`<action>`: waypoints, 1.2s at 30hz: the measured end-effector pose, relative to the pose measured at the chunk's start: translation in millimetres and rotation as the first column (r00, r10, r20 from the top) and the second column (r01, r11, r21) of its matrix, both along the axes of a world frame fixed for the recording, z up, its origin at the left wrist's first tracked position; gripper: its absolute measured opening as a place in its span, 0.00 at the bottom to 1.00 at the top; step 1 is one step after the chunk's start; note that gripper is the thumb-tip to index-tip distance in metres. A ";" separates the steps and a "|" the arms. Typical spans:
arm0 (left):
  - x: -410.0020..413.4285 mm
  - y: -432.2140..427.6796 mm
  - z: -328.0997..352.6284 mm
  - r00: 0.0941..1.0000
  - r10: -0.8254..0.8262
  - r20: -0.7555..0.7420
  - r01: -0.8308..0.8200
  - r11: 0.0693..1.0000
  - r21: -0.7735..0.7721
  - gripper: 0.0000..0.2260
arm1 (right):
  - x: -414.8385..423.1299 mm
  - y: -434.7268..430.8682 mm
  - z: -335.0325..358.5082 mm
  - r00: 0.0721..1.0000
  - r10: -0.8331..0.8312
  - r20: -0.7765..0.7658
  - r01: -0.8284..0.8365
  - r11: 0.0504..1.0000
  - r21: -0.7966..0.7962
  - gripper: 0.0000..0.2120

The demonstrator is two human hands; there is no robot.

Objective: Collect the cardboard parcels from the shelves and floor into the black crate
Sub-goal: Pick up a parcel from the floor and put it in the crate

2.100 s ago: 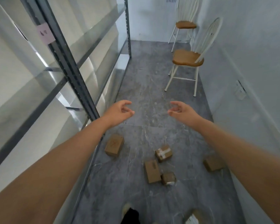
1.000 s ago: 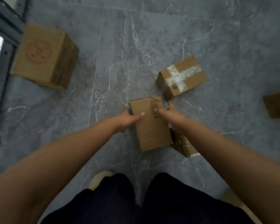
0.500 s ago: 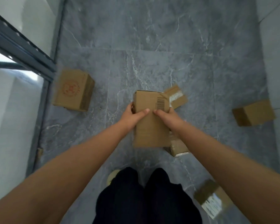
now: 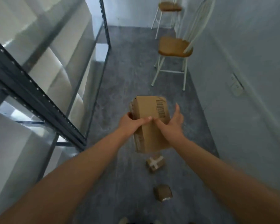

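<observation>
Cardboard parcel (image 4: pixel 148 109) was held in the air at the centre, above the grey marbled floor (image 4: pixel 129 78). It sat between the dark metal shelving (image 4: pixel 39 101) on the left and a white wall on the right. Two wooden-seated chairs with white frames stood by that wall, the near chair (image 4: pixel 174 46) ahead of the far chair (image 4: pixel 169 7).

The held box was plain brown and oblong, its long axis pointing away from the person. A printed barcode showed on the far right of its top face, and tape ran along its left side.

The left hand (image 4: pixel 131 122) gripped the left edge, thumb laid across the top face and fingers (image 4: pixel 130 115) curled round the side. The right hand (image 4: pixel 171 123) pressed against the right side, thumb on the top face, its fingers (image 4: pixel 177 109) straight and spread rather than curled.

Below the held box, a taped parcel (image 4: pixel 155 164) lay on the floor. A small parcel (image 4: pixel 162 192) lay nearer the person, apart from it.
</observation>
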State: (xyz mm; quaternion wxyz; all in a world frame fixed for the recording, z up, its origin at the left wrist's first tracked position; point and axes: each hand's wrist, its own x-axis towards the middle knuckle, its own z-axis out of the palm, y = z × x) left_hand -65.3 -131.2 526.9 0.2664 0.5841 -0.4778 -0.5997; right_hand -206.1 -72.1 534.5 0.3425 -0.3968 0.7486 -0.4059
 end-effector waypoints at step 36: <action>23.5 -1.7 292.8 0.971 0.065 -0.231 -0.194 0.781 -0.594 0.20 | -6.8 -36.8 276.1 0.812 0.497 0.306 -0.317 0.816 -0.483 0.43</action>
